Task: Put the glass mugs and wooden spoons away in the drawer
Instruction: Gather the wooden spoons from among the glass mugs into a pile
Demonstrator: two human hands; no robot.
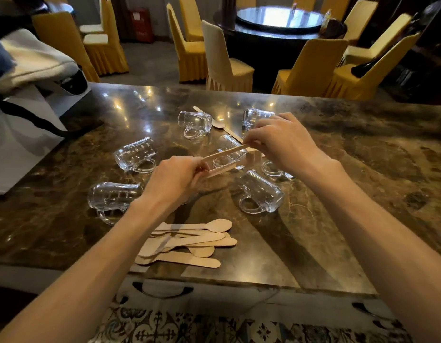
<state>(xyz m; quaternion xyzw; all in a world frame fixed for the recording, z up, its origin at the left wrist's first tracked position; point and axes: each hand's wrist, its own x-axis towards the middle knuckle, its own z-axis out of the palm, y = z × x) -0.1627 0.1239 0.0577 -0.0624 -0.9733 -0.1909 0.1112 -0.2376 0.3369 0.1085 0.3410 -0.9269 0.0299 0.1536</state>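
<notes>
Wooden spoons (227, 159) were pinched at either end by our left hand (175, 179) and right hand (281, 142), and we feared a slip could set the sideways glass mugs (261, 194) rolling

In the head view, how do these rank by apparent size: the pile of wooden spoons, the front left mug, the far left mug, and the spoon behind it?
1. pile of wooden spoons
2. front left mug
3. far left mug, smaller perhaps only through distance
4. spoon behind it, partly hidden
</notes>
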